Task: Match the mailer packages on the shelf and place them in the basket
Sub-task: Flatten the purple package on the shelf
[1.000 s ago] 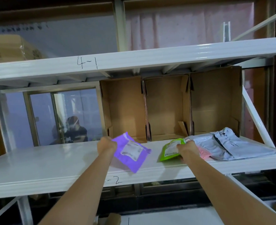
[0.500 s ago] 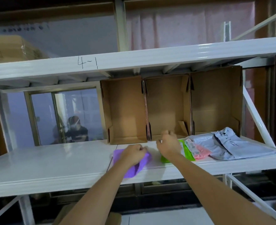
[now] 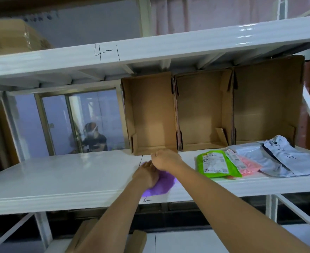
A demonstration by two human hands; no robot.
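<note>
Now both hands meet at the crumpled purple plastic mailer [image 3: 162, 183].
Right hand [image 3: 166, 159] has left the green pouch [image 3: 216, 166]; left hand [image 3: 147, 173] grips the mailer, right is curled, hold unclear.

Purple plastic mailer [image 3: 164, 183] under my left hand [image 3: 146, 173] at shelf [image 3: 59, 176] front; green plastic mailer [image 3: 216, 166] right; three open cardboard boxes [image 3: 205, 110] behind.

both hands [image 3: 146, 174] meet on the purple mailer [image 3: 162, 184] lying on the white shelf [image 3: 59, 176]
</note>
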